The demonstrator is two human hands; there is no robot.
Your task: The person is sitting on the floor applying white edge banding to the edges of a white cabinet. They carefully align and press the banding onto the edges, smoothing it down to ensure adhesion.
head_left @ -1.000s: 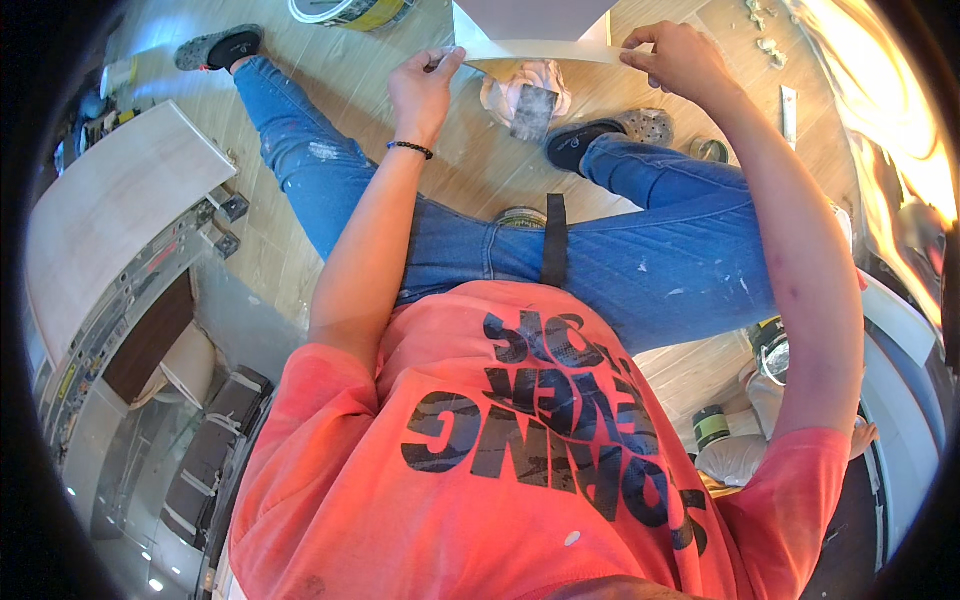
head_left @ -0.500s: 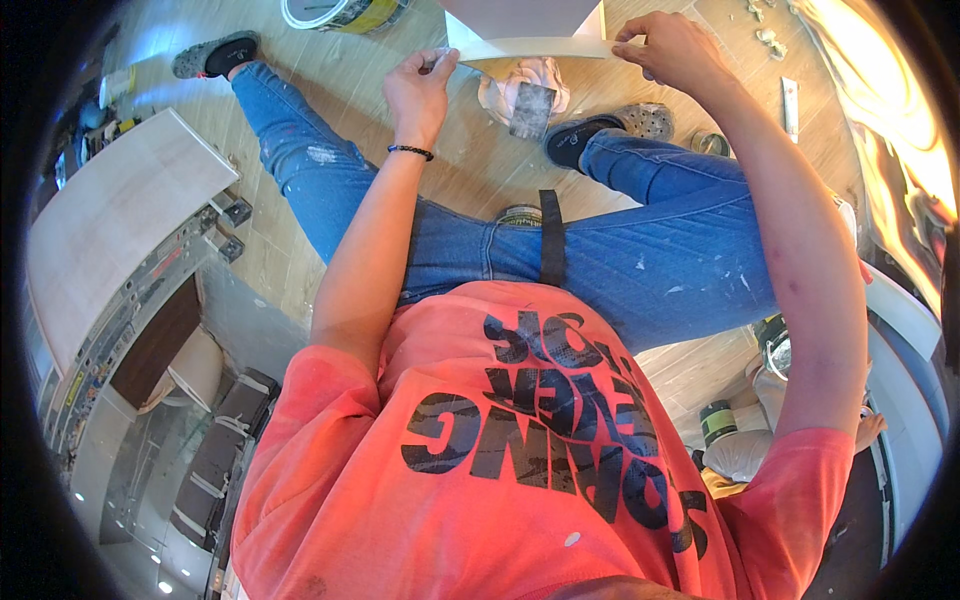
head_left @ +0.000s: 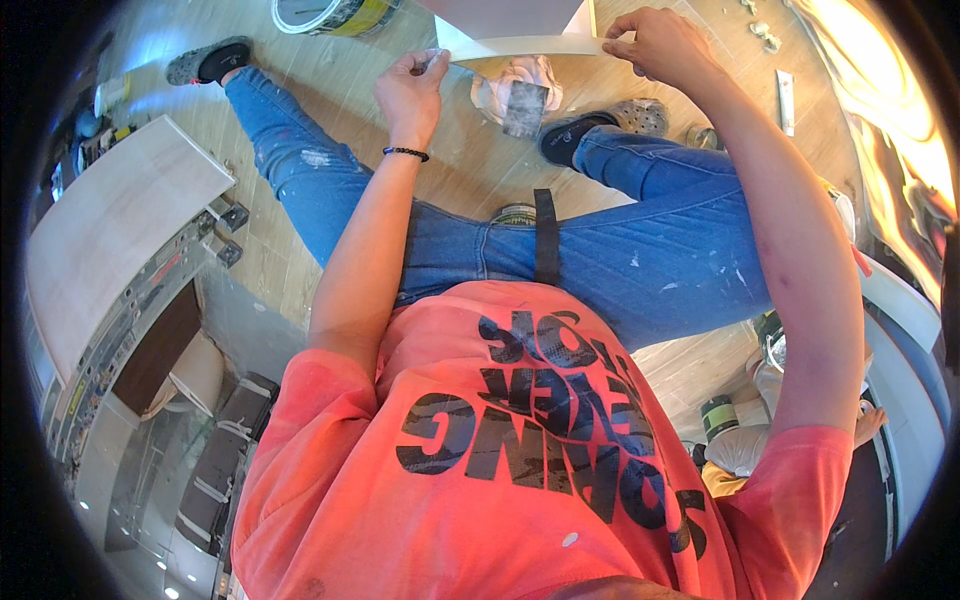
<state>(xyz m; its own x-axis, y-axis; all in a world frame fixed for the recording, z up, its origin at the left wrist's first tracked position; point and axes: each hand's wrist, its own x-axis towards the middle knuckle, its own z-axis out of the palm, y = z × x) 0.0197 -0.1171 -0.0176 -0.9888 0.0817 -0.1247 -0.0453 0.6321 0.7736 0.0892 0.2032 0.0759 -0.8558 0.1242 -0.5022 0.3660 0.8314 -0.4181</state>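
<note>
At the top of the head view, a pale narrow strip (head_left: 525, 47) runs along the near edge of a white panelled piece (head_left: 500, 16). My left hand (head_left: 411, 95) has its fingers closed at the strip's left end. At the other end, my right hand (head_left: 665, 50) pinches with thumb and forefinger, its other fingers curled. Whether the strip is separate from the panel edge cannot be made out. Just below it, crumpled pinkish-white material (head_left: 540, 75) lies on the floor with a dark grey rectangular piece (head_left: 524, 109) on it.
A large round tub (head_left: 335, 15) stands at the upper left. A white tube (head_left: 786, 103) lies on the wooden floor (head_left: 270, 215) near shiny sheeting (head_left: 880, 100). Another person's hand (head_left: 871, 425) shows at lower right. A pale board (head_left: 125, 230) is at left.
The whole view has shifted slightly, so things appear a little further left. Both hands keep their places at the ends of the pale strip.
</note>
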